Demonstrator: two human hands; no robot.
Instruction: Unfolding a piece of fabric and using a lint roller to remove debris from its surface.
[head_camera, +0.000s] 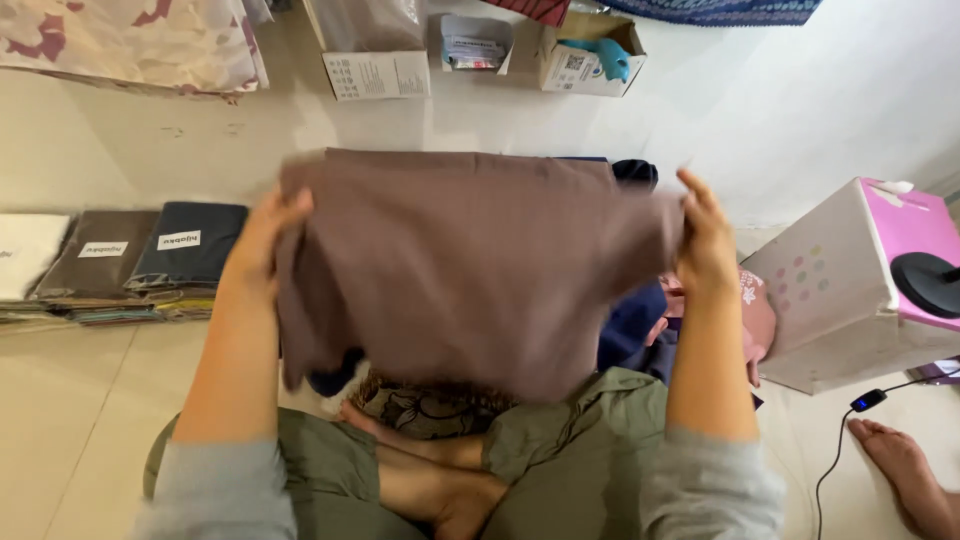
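I hold a brown-mauve cloth (470, 270) stretched out in front of me, above my crossed legs. My left hand (262, 235) grips its upper left corner and my right hand (706, 240) grips its upper right corner. The cloth hangs down and hides part of a pile of other fabrics: a dark blue one (632, 320), a pink one (755, 310) and a patterned one (430, 410) near my feet.
Folded cloths in packets (150, 250) lie stacked on the floor at left. Cardboard boxes (590, 55) stand along the far wall. A white and pink box (860, 280) stands at right, with a black cable (850, 440) and another person's foot (905, 475) beside it.
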